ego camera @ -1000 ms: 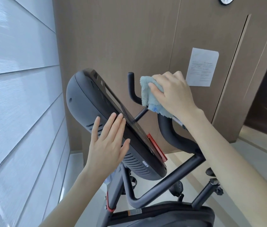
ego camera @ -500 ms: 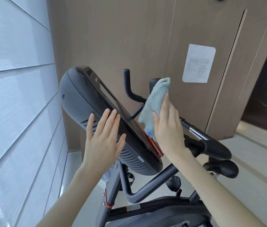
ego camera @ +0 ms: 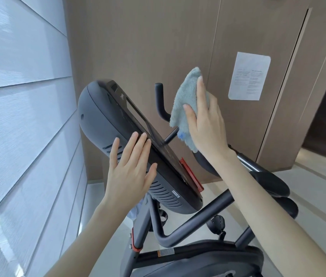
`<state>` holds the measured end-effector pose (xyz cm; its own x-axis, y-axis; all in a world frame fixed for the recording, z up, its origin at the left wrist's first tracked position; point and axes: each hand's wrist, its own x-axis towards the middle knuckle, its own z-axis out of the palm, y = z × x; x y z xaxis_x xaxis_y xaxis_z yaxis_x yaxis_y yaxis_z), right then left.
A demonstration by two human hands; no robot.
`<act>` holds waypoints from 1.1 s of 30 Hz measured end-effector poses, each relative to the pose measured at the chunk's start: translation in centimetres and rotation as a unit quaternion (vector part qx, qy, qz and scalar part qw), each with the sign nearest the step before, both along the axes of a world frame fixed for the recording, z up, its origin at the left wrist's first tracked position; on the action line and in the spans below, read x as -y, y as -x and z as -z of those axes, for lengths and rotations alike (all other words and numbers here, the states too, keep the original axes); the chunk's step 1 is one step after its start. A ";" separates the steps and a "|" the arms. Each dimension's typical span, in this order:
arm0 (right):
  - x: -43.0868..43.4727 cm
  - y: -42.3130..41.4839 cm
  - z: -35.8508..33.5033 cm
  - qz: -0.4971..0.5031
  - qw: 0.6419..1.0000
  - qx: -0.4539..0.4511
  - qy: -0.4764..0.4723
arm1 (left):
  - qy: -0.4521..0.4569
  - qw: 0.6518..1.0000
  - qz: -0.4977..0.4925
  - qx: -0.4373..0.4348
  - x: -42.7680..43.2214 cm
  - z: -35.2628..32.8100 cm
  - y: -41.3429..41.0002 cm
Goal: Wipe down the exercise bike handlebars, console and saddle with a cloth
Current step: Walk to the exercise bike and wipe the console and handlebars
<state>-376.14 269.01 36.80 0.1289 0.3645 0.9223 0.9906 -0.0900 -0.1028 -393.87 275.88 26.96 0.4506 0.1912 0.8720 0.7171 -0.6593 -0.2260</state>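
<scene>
- One tilted console [ego camera: 102,124] fills the middle; left hand [ego camera: 130,172] lies flat against its edge, fingers straight.
- Handlebars [ego camera: 161,102] rise behind the console.
- Right hand [ego camera: 208,126] holds the cloth [ego camera: 186,100] beside them, thumb and forefinger stretched along it.
- Paper notice [ego camera: 249,76] hangs on the wall [ego camera: 138,47] beyond.

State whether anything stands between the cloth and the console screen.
Only a black handlebar horn shows in the gap between the cloth in the right hand and the console; it looks farther back, so the path seems clear.
</scene>
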 end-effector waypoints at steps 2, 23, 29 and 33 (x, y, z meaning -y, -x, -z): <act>0.4 -0.1 1.3 0.007 1.000 0.010 0.007 | -0.002 1.000 0.000 0.003 0.0 0.1 0.0; -0.5 1.0 2.5 0.251 0.955 0.153 0.044 | 0.003 0.999 0.029 0.041 -0.5 0.5 -0.3; 1.3 -0.2 7.6 0.237 0.951 0.188 0.057 | 0.027 0.999 0.027 0.031 -0.4 0.5 -0.4; 3.8 -2.2 10.7 0.198 0.948 0.229 0.097 | 0.030 0.999 0.029 0.032 -0.4 0.6 -0.4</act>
